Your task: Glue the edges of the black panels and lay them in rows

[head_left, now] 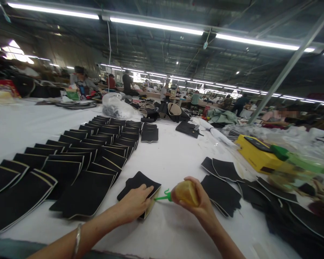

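Note:
My left hand (136,201) lies on a black flat panel (139,181), its fingers stretched over the top near the right edge. A tan strip (149,208) shows along that edge. In my right hand (202,203) is a squeeze bottle (187,193) of amber liquid, tilted with its green nozzle (163,196) pointing left. The nozzle's tip is at the tan edge, close to my left fingers; whether it touches cannot be made out. My right fingers wrap round the bottle, partly hidden behind it.
Overlapping rows of black panels (81,154) with pale edges cover the left side. More black panels (223,192) lie on the right, near a yellow box (255,153) and a clear container with a green rim (299,162). A plastic bag (118,106) sits farther back. Several people work beyond the white table (172,154).

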